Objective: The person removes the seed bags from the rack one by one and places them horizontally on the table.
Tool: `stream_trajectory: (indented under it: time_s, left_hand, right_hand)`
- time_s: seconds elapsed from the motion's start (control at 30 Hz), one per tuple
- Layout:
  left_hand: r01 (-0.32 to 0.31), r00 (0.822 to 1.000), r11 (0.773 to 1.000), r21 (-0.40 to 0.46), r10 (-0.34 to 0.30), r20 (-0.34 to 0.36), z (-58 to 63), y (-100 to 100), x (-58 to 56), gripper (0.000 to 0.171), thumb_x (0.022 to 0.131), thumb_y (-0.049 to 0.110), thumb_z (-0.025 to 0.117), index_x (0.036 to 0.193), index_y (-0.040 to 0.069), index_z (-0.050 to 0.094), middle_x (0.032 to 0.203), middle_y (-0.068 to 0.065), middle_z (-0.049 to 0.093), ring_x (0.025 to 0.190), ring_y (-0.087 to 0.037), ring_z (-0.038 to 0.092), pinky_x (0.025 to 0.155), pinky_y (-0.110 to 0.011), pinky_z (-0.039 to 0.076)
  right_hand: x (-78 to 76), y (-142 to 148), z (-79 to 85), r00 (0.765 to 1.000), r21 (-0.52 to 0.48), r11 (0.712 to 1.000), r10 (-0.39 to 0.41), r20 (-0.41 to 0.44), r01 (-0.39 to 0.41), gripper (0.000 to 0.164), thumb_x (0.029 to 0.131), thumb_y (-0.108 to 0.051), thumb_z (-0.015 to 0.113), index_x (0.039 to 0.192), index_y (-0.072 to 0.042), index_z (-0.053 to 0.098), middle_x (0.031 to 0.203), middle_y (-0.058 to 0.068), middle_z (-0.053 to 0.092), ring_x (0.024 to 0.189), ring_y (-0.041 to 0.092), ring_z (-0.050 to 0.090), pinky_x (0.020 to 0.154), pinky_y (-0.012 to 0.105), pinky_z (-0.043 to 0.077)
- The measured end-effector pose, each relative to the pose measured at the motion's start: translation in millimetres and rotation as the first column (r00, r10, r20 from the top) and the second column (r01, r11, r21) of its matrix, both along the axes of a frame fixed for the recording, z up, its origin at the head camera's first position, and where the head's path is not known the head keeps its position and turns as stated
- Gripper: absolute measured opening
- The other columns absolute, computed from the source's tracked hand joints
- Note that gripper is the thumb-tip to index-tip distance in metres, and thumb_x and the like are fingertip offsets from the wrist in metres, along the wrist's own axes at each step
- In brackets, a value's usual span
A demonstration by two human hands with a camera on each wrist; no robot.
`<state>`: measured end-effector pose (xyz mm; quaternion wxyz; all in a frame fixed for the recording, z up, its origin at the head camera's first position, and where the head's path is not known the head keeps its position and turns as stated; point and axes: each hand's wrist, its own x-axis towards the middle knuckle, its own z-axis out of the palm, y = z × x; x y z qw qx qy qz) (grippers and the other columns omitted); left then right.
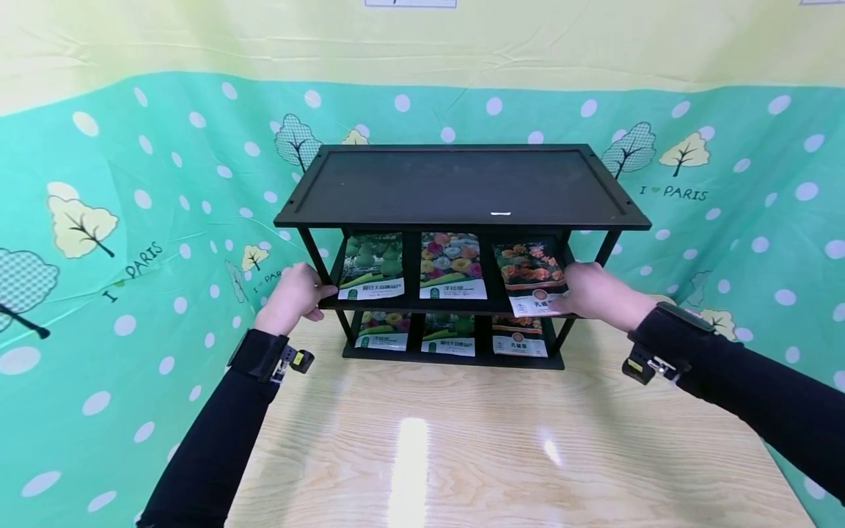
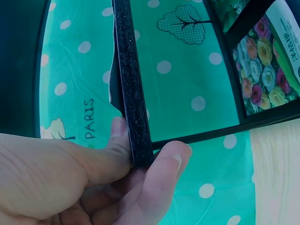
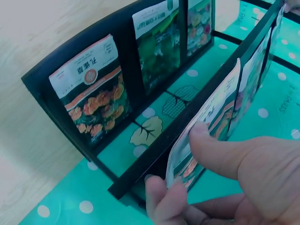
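Note:
A black rack [image 1: 462,187] holds seed packets on its middle and bottom shelves. My left hand [image 1: 293,297] pinches the left front corner of the middle shelf [image 2: 133,98] between thumb and fingers. At the other end, my right hand [image 1: 597,295] pinches an orange-flower seed packet [image 1: 528,273] by its right side, near the white lower end. That packet lies slightly tilted, its white end over the shelf's front edge; in the right wrist view my thumb presses on its face. Beside it lie a multicoloured-flower packet [image 1: 452,265] and a green-fruit packet [image 1: 372,264].
The bottom shelf [image 1: 409,358] bears a multicoloured-flower packet [image 1: 383,334], a green-fruit packet [image 1: 449,337] and an orange-flower packet [image 1: 519,339]. Slanted black posts [image 1: 607,248] join the shelves. The rack stands on a wooden table [image 1: 502,440] before a green dotted curtain [image 1: 165,242].

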<state>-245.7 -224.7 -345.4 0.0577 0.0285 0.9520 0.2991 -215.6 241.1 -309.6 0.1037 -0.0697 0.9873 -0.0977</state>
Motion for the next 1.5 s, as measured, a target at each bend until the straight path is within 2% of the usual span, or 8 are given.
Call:
stream_trajectory:
  time_s: [0.13,0.37,0.57,0.73,1.0,1.13,1.37,1.5]
  left_hand:
    - [-0.005,1.000,1.000,0.003,0.005,0.014,-0.6,1,-1.4,0.027,0.102,0.016,0.067,0.095,-0.008,0.076,0.075,-0.021,0.073,0.051,-0.017,0.071,0.058,-0.035,0.060]
    - [-0.016,1.000,1.000,0.002,0.016,0.020,-0.4,2,-2.3,0.027,0.102,0.016,0.067,0.093,-0.008,0.076,0.073,-0.019,0.072,0.051,-0.016,0.070,0.059,-0.036,0.061]
    - [0.001,1.000,1.000,-0.031,-0.002,-0.002,0.7,1,1.0,0.027,0.101,0.015,0.068,0.088,-0.007,0.076,0.064,-0.016,0.068,0.051,-0.020,0.070,0.053,-0.031,0.057]
    - [0.004,1.000,0.999,-0.054,-0.003,0.009,-0.5,3,3.2,0.026,0.100,0.014,0.069,0.087,-0.007,0.075,0.060,-0.013,0.065,0.048,-0.020,0.067,0.050,-0.029,0.054]
    - [-0.007,1.000,0.999,-0.042,0.007,0.005,-0.4,4,0.5,0.026,0.101,0.015,0.067,0.093,-0.009,0.075,0.061,-0.013,0.066,0.045,-0.014,0.064,0.049,-0.029,0.055]
    - [-0.005,1.000,0.999,-0.042,0.005,0.005,0.9,3,-2.1,0.026,0.102,0.014,0.067,0.095,-0.010,0.075,0.063,-0.014,0.067,0.045,-0.014,0.064,0.048,-0.027,0.054]
    - [-0.007,1.000,0.999,-0.045,0.006,-0.017,0.0,4,-2.1,0.027,0.101,0.015,0.067,0.089,-0.008,0.075,0.061,-0.012,0.066,0.045,-0.013,0.063,0.053,-0.033,0.057]
    - [-0.011,1.000,0.998,-0.067,0.011,-0.006,-1.0,3,1.1,0.031,0.102,0.016,0.067,0.078,-0.003,0.072,0.055,-0.010,0.062,0.044,-0.013,0.062,0.049,-0.029,0.053]
  right_hand:
    - [-0.1,-3,-0.3,0.999,-0.007,0.999,-0.044,0.000,0.044,0.037,0.088,-0.016,0.081,0.106,0.012,0.065,0.091,0.020,0.065,0.072,0.026,0.058,0.058,0.030,0.046]
    - [0.7,2,-3.3,0.997,0.036,0.998,-0.052,-0.050,0.054,0.026,0.091,-0.011,0.076,0.096,0.012,0.066,0.093,0.024,0.062,0.080,0.032,0.058,0.070,0.038,0.051]
    - [1.6,9,-7.0,0.988,-0.091,0.985,-0.141,0.060,0.146,0.028,0.095,-0.010,0.072,0.102,0.015,0.062,0.092,0.026,0.063,0.066,0.023,0.069,0.054,0.029,0.057]
    - [5.2,21,-13.2,0.974,-0.208,0.959,-0.164,0.154,0.194,0.025,0.096,-0.011,0.067,0.096,0.014,0.069,0.079,0.019,0.070,0.055,0.014,0.069,0.055,0.029,0.058]
    - [11.2,31,-14.4,0.980,-0.322,0.930,-0.139,0.141,0.179,0.028,0.096,-0.012,0.065,0.101,0.015,0.072,0.077,0.015,0.073,0.055,0.012,0.068,0.056,0.031,0.058]
    - [14.8,38,-16.3,0.974,-0.413,0.887,-0.146,0.174,0.207,0.035,0.099,-0.018,0.066,0.113,0.014,0.070,0.079,0.009,0.073,0.062,0.013,0.065,0.056,0.028,0.053]
    - [25.9,51,-15.7,0.938,-0.581,0.751,-0.148,0.314,0.314,0.054,0.106,-0.026,0.058,0.138,0.016,0.051,0.095,0.007,0.073,0.075,0.011,0.066,0.064,0.026,0.054]
    - [35.5,54,-16.3,0.928,-0.613,0.717,-0.128,0.351,0.331,0.058,0.107,-0.027,0.057,0.144,0.016,0.044,0.110,0.014,0.071,0.083,0.013,0.068,0.070,0.028,0.057]
